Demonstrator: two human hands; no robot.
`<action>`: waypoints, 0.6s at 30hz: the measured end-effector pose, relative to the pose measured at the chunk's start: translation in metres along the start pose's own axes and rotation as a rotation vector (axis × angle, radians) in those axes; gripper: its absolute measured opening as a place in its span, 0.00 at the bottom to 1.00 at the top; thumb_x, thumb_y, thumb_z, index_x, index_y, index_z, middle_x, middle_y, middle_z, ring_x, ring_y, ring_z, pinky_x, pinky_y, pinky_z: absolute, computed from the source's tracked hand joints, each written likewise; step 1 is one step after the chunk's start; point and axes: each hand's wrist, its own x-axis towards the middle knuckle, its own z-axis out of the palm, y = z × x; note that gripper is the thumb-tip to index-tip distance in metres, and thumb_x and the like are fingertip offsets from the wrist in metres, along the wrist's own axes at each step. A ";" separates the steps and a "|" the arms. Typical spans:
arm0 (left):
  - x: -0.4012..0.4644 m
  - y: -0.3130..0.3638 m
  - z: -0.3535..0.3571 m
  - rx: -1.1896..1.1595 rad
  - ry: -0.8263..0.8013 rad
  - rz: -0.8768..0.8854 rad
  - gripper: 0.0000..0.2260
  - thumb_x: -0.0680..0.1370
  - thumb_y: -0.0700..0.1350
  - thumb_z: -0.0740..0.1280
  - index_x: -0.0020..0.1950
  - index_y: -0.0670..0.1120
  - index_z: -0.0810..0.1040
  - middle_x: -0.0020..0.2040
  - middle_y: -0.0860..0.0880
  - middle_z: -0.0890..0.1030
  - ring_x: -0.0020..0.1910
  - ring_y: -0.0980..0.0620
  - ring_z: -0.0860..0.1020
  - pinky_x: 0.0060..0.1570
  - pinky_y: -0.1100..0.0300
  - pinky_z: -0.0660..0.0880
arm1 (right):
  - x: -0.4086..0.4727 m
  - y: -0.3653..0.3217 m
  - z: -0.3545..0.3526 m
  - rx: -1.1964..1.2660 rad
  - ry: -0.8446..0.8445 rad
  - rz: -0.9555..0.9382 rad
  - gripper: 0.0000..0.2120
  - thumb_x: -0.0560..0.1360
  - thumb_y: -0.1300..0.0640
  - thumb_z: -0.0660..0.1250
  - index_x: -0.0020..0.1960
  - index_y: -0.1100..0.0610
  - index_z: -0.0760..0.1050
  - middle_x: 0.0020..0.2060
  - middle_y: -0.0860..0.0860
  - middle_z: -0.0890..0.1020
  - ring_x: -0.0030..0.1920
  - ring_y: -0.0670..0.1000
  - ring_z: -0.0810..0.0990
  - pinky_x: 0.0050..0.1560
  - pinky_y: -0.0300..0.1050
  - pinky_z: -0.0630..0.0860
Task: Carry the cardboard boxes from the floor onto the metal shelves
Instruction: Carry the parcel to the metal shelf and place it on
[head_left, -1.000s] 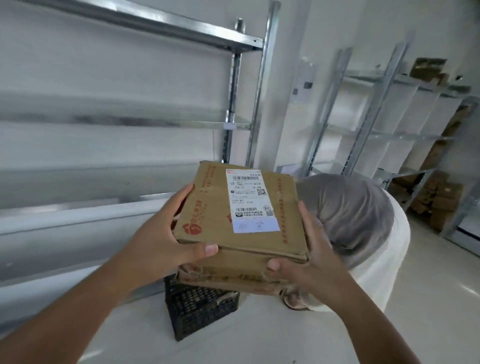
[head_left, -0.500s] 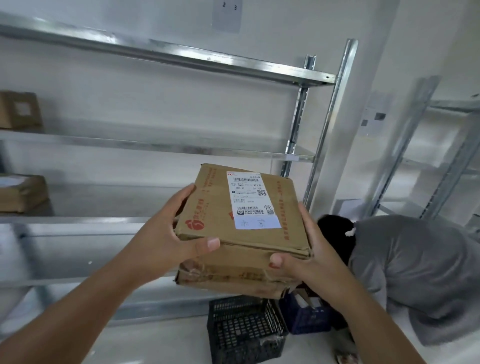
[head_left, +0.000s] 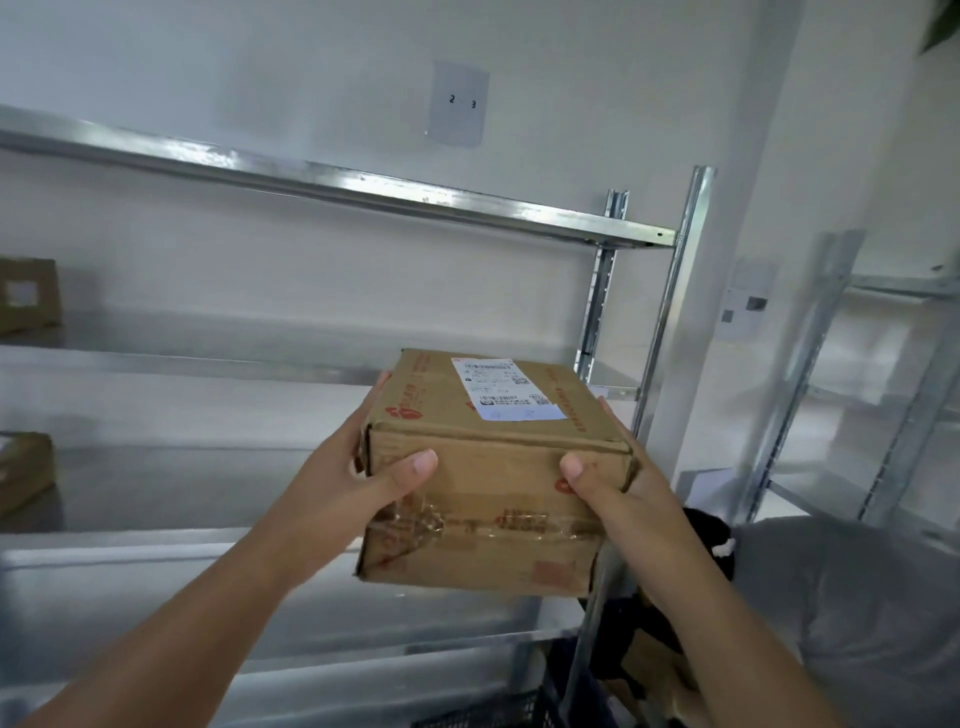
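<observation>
Clamping a brown taped cardboard box with a white shipping label (head_left: 493, 467) between them, the left hand (head_left: 358, 478) and right hand (head_left: 618, 488) each keep a firm grip on one side. The box hangs in the air just before the grey metal shelf rack (head_left: 363, 192), whose open middle tier lies directly ahead. Two other brown cardboard boxes (head_left: 26, 296) sit at the shelves' far left.
</observation>
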 end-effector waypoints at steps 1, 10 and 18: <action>0.009 -0.001 -0.002 -0.008 0.010 -0.003 0.41 0.64 0.71 0.80 0.76 0.71 0.72 0.67 0.61 0.85 0.67 0.60 0.83 0.66 0.53 0.80 | 0.008 0.000 0.002 -0.004 -0.012 0.006 0.43 0.51 0.24 0.82 0.63 0.15 0.69 0.51 0.28 0.88 0.49 0.33 0.88 0.39 0.28 0.82; 0.079 -0.011 0.001 0.010 0.051 -0.065 0.25 0.67 0.63 0.78 0.63 0.66 0.82 0.61 0.64 0.87 0.61 0.62 0.85 0.60 0.63 0.79 | 0.079 0.037 -0.008 -0.066 -0.048 0.014 0.46 0.50 0.20 0.79 0.66 0.31 0.77 0.56 0.35 0.89 0.54 0.38 0.89 0.56 0.44 0.83; 0.133 -0.022 0.056 0.100 0.115 -0.039 0.32 0.62 0.70 0.77 0.65 0.72 0.77 0.63 0.69 0.85 0.64 0.65 0.82 0.71 0.53 0.75 | 0.140 0.060 -0.062 0.007 -0.054 0.023 0.27 0.59 0.35 0.79 0.57 0.28 0.80 0.51 0.32 0.89 0.48 0.33 0.88 0.40 0.25 0.81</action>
